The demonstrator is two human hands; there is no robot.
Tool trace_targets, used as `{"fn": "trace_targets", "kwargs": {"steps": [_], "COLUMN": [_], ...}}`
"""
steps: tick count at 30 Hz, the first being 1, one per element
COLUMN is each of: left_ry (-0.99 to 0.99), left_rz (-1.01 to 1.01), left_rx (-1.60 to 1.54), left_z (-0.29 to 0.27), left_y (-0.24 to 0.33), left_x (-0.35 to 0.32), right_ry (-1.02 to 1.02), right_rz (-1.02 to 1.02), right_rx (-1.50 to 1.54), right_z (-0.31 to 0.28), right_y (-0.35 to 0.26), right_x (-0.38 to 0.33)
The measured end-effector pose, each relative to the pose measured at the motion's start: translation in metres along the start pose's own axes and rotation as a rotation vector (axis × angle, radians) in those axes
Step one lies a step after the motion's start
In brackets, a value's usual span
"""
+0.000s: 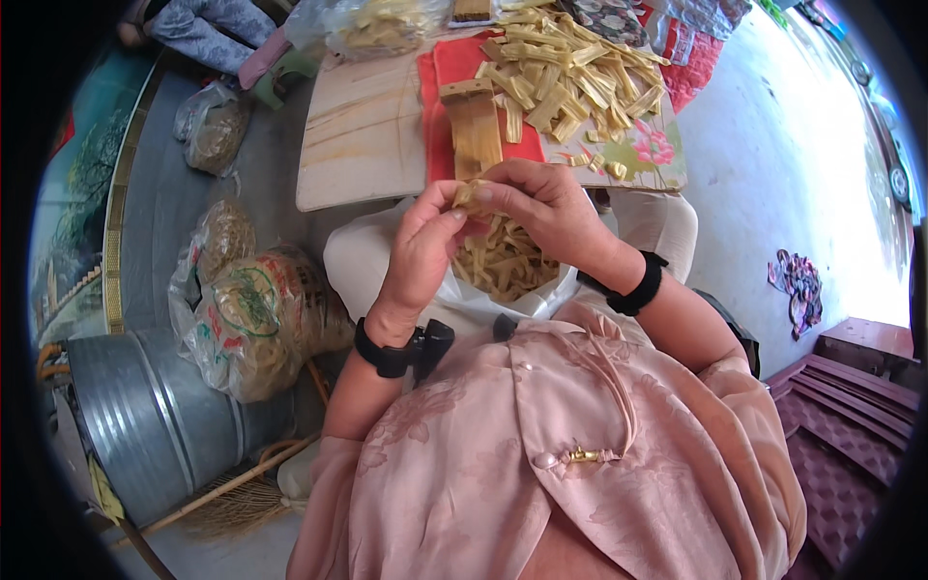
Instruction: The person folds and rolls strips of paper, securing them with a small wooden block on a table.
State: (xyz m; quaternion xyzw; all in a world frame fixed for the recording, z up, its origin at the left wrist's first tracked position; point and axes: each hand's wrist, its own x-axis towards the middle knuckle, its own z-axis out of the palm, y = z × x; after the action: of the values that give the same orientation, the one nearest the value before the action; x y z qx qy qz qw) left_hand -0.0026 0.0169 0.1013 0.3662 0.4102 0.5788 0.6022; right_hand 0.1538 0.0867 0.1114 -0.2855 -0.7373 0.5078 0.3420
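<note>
Yellow strip (467, 199): left hand (418, 242) and right hand (556, 211) both pinch it, over the white bag (534, 306)! I'd call it light, bendy, easily creased; take its edges.

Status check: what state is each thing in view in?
Yellow piece: held, partly hidden
Left hand: pinching the piece
Right hand: pinching the piece
White bag: open, contents visible
Strip pile: heaped, loose
Red cloth: spread out
Large clear bag: filled
</note>
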Motion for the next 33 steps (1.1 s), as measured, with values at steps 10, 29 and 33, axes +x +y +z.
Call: {"fn": "trace_targets", "kwargs": {"steps": [10, 29, 33], "left_ry": [0.258, 0.040, -0.035], "left_rz": [0.329, 0.611, 0.488], "left_rx": [0.229, 1.267, 1.370], "left_z": [0.017, 0.009, 0.000], "left_y": [-0.004, 0.013, -0.001], "left_x": [0.002, 0.014, 0.019], "right_ry": [-0.044, -0.026, -0.117], "right_rz": [0.219, 0.407, 0.508], "right_rx": [0.487, 0.655, 0.457], "right_z": [0.001, 0.004, 0.006], "right_y": [-0.002, 0.013, 0.020], "right_x": [-0.001, 0.002, -0.005]}}
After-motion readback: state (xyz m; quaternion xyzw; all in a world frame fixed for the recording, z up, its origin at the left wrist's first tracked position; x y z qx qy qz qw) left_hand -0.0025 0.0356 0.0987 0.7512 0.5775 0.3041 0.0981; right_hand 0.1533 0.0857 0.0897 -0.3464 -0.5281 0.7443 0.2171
